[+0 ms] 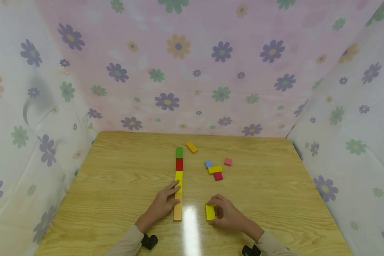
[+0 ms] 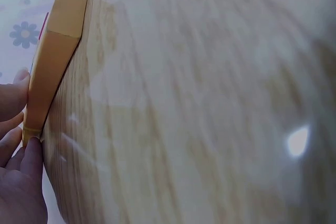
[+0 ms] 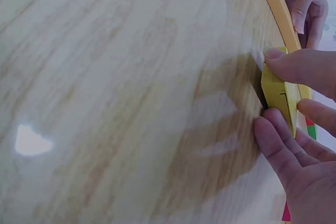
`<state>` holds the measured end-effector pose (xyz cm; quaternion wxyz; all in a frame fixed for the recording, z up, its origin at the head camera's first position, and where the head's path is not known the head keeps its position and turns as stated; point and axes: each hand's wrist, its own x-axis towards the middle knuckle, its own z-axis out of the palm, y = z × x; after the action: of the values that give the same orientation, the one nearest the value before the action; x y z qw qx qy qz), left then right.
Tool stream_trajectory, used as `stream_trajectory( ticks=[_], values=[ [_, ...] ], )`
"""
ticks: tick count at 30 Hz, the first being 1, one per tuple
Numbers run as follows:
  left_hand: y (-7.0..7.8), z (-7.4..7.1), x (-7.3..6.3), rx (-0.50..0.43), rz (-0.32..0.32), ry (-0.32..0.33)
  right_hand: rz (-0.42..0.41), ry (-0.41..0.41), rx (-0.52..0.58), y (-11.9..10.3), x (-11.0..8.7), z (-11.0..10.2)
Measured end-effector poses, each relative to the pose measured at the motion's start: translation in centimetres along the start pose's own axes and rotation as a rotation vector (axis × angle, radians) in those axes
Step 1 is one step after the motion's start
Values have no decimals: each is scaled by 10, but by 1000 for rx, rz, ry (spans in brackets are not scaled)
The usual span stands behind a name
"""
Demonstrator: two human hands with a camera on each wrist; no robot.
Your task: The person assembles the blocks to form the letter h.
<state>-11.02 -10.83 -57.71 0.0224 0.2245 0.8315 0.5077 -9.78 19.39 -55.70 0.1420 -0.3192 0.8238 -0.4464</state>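
A straight row of blocks runs away from me: an orange block point(image 1: 177, 209) nearest, then a yellow block point(image 1: 179, 176), a red block point(image 1: 179, 164) and a green block point(image 1: 179, 152) at the far end. My left hand point(image 1: 161, 203) rests on the row from the left, its thumb at the orange block and its fingertips over the yellow one. To the right of the row, my right hand point(image 1: 227, 214) pinches another yellow block point(image 3: 278, 90) between thumb and fingers. That block is tilted, close over the table, in the right wrist view.
Farther back on the wooden table point(image 1: 124, 167) lies a loose orange block point(image 1: 191, 147). Right of the row sit a blue block point(image 1: 208, 164), a yellow block point(image 1: 215, 169) and a red block point(image 1: 218, 176), close together. A pinkish-red block point(image 1: 228, 162) lies beside them. Flowered cloth point(image 1: 195, 81) surrounds the table.
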Motion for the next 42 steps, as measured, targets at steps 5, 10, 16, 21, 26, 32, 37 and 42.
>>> stream_trajectory(
  ticks=[5, 10, 16, 21, 26, 32, 37, 42],
  values=[
    [-1, 0, 1, 1, -2, -6, -1, 28, -35, -2, -1, 3],
    [-1, 1, 0, 4, -6, -10, 12, 30, -57, -3, -3, 5],
    [-2, 1, 0, 7, -4, -12, -4, 38, -70, -4, -4, 5],
    [-2, 0, 1, -3, -15, -14, 5, 41, -93, -6, -3, 2],
    [-3, 0, 2, 7, 1, -6, 12, 40, -93, -4, -2, 2],
    [-5, 1, -1, 6, 10, 1, -11, 45, -72, -1, -3, 3],
    [-3, 2, -2, 6, 0, -3, 23, 42, -69, -1, -5, -1],
    [-2, 3, -1, 25, 15, 1, 18, 81, -77, -5, -3, -8]
  ],
)
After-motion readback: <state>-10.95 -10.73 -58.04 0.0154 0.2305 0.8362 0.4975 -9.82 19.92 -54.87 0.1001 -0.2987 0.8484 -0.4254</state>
